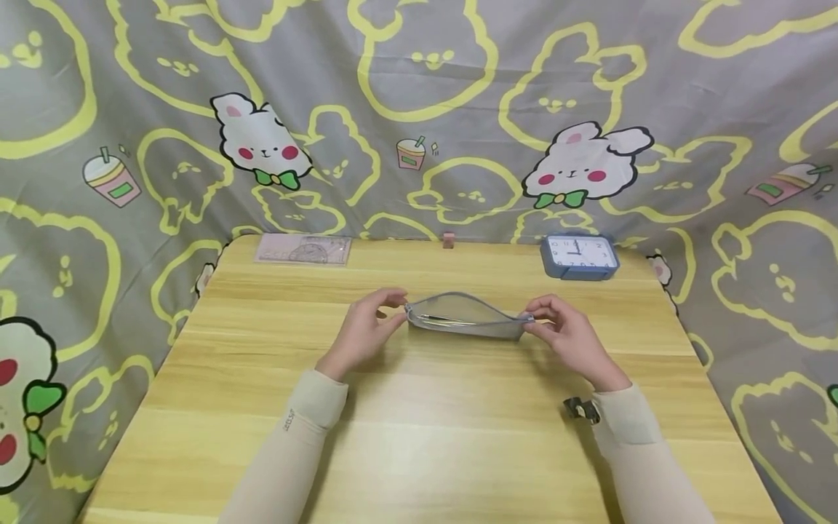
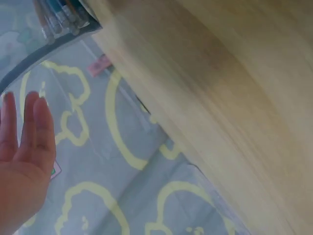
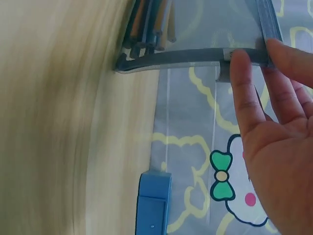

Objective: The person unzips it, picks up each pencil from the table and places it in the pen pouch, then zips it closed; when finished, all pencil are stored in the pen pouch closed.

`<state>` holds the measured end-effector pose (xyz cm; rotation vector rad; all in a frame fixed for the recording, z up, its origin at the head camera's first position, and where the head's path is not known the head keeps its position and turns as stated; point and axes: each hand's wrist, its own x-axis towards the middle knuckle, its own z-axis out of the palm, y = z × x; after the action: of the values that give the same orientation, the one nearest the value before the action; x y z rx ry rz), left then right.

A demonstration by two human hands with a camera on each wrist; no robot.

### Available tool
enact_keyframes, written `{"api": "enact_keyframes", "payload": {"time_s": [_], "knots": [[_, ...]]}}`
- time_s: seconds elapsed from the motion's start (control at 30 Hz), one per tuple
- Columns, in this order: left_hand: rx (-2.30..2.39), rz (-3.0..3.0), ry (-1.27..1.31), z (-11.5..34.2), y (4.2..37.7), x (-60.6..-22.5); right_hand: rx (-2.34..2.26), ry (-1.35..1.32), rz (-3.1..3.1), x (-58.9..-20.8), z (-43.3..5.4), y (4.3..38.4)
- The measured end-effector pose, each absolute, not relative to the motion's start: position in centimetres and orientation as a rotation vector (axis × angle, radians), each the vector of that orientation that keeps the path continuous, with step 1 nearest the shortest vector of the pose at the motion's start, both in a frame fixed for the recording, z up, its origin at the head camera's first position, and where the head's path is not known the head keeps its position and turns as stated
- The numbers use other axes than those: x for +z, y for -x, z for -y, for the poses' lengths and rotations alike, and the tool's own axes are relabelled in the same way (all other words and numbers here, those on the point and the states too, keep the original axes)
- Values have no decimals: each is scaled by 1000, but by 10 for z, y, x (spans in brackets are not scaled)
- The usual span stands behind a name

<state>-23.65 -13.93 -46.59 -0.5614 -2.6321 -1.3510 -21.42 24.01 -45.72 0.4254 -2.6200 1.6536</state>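
A see-through pencil pouch [image 1: 468, 329] with grey-blue edging stands on the table in front of me, its zipped top gaping in a curve. Several pencils [image 3: 151, 24] lie along its bottom, and their ends [image 2: 58, 17] also show in the left wrist view. My left hand [image 1: 366, 327] pinches the pouch's left top corner between thumb and fingers. At the opposite corner, my right hand [image 1: 568, 338] pinches the zip end with thumb and fingertips. The left wrist view shows the left hand's fingers [image 2: 35, 122] extended, the thumb hidden.
On the wooden table [image 1: 419, 451], a blue-framed clock [image 1: 579, 257] stands at the back right. A flat pinkish printed sheet [image 1: 302, 249] lies at the back left. A small reddish-brown block [image 1: 448, 240] sits at the rear edge, before a patterned curtain [image 1: 471, 80].
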Motion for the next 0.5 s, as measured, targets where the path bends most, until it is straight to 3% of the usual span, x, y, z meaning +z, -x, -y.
{"api": "enact_keyframes", "payload": {"time_s": [0.5], "knots": [[-1243,2665,635,148,232,-461,1674,-323,2715,-451,-247,225]]}}
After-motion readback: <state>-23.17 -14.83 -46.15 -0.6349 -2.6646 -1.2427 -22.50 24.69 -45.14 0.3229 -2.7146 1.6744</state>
